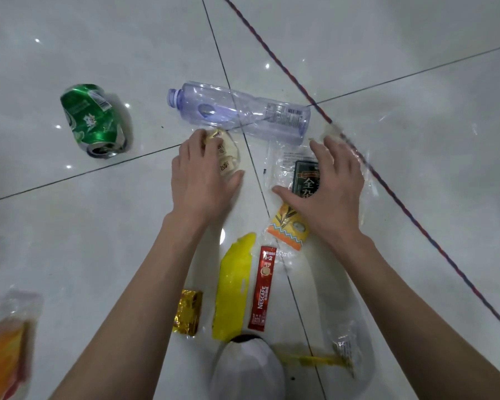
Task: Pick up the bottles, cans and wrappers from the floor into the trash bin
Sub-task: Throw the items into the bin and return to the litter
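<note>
A clear plastic bottle (240, 112) lies on its side on the tiled floor, a crushed green can (94, 121) to its left. My left hand (199, 174) curls round a small cream wrapper (227, 153) just below the bottle. My right hand (326, 183) is spread over a clear bag with a dark label (305, 176), fingers reaching down onto it. Nearer me lie a yellow wrapper (233, 287), a red Nescafe sachet (262, 290), a gold wrapper (187, 311) and an orange-printed clear wrapper (289, 230). No trash bin is in view.
An orange and clear bag (8, 339) lies at the lower left. Another clear wrapper (344, 346) with a yellow strip lies at the lower right. A white shoe (247, 368) shows at the bottom. A red-blue cord (387, 180) runs diagonally across the floor.
</note>
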